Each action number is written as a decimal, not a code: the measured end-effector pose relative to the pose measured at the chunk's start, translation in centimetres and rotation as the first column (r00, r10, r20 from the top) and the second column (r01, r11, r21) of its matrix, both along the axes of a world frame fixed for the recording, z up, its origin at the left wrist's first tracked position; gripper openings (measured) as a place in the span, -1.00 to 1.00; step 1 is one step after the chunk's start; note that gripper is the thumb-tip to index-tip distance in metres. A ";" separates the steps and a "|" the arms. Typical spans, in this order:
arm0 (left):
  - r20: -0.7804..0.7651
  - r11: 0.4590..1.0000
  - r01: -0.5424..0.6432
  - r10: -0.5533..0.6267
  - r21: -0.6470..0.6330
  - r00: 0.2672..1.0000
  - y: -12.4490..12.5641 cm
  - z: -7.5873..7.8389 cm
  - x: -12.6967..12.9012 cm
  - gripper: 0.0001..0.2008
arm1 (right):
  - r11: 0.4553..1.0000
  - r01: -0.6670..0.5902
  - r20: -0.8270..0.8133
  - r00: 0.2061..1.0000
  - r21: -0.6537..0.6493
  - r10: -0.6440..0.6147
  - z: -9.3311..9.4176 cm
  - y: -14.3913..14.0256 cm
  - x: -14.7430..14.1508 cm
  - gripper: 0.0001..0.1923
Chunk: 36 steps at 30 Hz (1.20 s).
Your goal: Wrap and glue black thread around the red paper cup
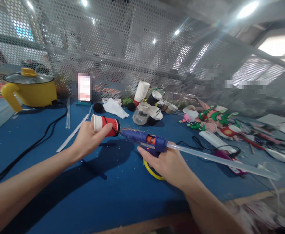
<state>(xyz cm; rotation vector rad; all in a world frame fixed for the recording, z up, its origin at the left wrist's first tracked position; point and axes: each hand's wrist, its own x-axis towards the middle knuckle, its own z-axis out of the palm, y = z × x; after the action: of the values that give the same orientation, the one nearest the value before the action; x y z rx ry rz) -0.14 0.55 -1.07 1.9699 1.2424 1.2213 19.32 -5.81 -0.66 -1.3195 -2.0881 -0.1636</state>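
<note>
My left hand (87, 139) grips a small paper cup (103, 123) lying sideways, white at the rim end and wrapped in red with a black band. My right hand (168, 164) holds a blue hot glue gun (144, 140) with an orange trigger part. The gun's nozzle touches the black-banded end of the cup. A long clear glue stick (220, 159) juts out of the gun's back toward the right. A yellow ring (152, 172) shows under my right hand.
The blue table (123, 191) carries a yellow electric pot (29, 87) with a black cord (35, 143) at far left, stacked white cups (142, 91), a clear jar (142, 113), spare glue sticks (71, 133) and craft pieces (217, 122) at right. Perforated mesh (132, 48) walls the back.
</note>
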 end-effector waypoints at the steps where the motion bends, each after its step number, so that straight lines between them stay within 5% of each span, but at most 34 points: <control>1: -0.019 1.000 -0.004 0.004 0.030 1.000 -0.1 0.0 0.0 -0.68 | 1.000 -0.017 0.044 0.999 0.024 0.016 0.0 0.0 0.2 -0.78; 5: -0.099 0.987 -0.024 0.040 0.156 0.994 -0.2 -0.2 0.0 -0.67 | 0.985 -0.126 0.253 0.963 0.116 0.093 0.2 0.1 0.9 -0.71; 9: -0.160 0.948 0.021 0.032 0.316 0.987 0.0 -0.4 -0.2 -0.66 | 0.987 -0.095 0.240 0.969 0.130 0.062 0.4 0.1 0.9 -0.68; 17: -0.301 0.760 0.188 0.012 0.623 0.953 0.5 -1.0 -0.5 -0.72 | 0.968 -0.130 0.349 0.936 0.213 0.049 0.0 0.3 1.3 -0.68; 21: -0.356 0.685 0.270 -0.017 0.677 0.935 0.6 -1.1 -0.6 -0.79 | 0.985 -0.121 0.368 0.927 0.123 0.068 0.0 0.3 1.5 -0.67; 28: -0.394 0.603 0.345 -0.055 0.719 0.917 1.0 -1.4 -0.7 -0.85 | 0.998 -0.050 0.149 0.988 0.022 0.047 0.0 0.6 1.0 -0.73; 36: -0.395 0.595 0.350 -0.059 0.723 0.917 1.0 -1.3 -0.7 -0.90 | 0.996 -0.081 0.205 0.976 0.048 0.070 -0.2 0.4 1.5 -0.71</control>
<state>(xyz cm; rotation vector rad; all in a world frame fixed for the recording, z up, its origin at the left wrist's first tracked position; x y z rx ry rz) -0.88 1.59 -2.39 2.9719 0.5561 1.5016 20.86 -5.41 -0.91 -1.2319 -2.2830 -0.3343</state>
